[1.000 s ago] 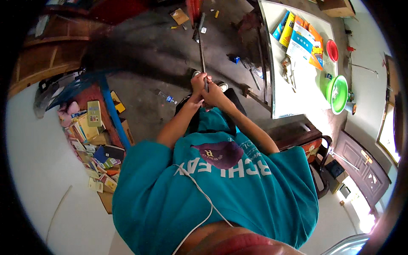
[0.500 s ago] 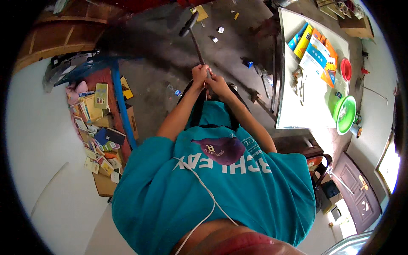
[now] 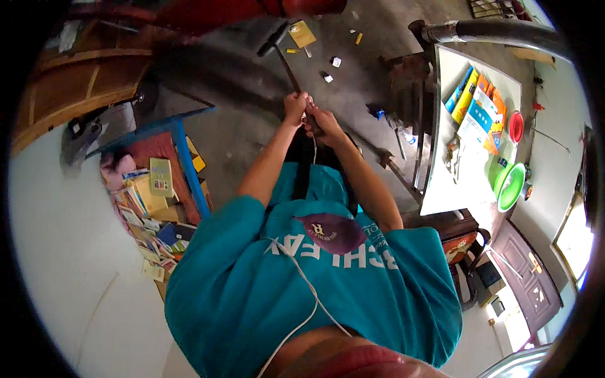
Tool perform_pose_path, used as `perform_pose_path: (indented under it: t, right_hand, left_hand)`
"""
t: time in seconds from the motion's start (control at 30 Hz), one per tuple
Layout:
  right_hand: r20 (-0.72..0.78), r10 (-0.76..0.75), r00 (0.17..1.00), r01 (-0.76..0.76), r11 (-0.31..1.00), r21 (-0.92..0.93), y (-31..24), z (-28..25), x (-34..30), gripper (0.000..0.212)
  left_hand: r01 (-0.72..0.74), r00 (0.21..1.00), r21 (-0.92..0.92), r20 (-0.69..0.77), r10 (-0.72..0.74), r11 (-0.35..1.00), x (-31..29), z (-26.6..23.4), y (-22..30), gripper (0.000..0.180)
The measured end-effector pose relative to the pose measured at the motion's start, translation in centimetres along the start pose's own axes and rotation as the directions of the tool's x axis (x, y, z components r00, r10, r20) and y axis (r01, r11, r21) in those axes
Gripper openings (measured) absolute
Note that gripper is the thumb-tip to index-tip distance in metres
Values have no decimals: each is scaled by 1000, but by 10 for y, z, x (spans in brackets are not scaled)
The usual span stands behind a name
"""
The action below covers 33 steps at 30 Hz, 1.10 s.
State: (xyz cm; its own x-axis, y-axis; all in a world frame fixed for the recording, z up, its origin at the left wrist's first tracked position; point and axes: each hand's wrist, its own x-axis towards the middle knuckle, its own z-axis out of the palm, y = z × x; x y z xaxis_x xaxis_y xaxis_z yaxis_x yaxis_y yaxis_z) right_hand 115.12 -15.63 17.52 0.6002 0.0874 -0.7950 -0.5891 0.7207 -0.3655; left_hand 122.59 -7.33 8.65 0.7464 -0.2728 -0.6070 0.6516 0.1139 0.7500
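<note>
Both of my hands grip the handle of a long hammer held out in front of me. My left hand is higher on the handle, and my right hand sits just below it, touching the left. The dark hammer head points up and to the left, above the grey concrete floor. My teal shirt fills the lower part of the view, with a white cable running down it.
A blue-framed shelf stacked with books and boxes stands on the left. On the right a white table carries coloured packets, a green bowl and a red lid. Metal bars and small scraps lie on the floor.
The hammer has tilted from nearly upright toward the upper left, and its head has come closer to the top of the view. Both hands have stayed on the handle.
</note>
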Motion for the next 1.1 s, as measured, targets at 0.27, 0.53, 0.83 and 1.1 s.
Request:
perform_pose_path:
  t: [0.27,0.53,0.83,1.1]
  right_hand:
    - [-112,-9,994,59,892,448,1,22,90,26]
    - [-200,91,976,50,792,608,13,29,-26,6]
    - [-146,-46,988,115,849,516,-17,51,-5,16]
    - [-187,-18,982,135,763,632,-4,11,99,10]
  left_hand:
    - [303,941,487,-15,-338,820,94,-18,28,9]
    - [233,899,600,166,-405,765,1,18,2,18]
    - [88,917,640,248,-314,763,35,26,72,23]
    - [111,917,812,139,-374,573,126,24,40,16]
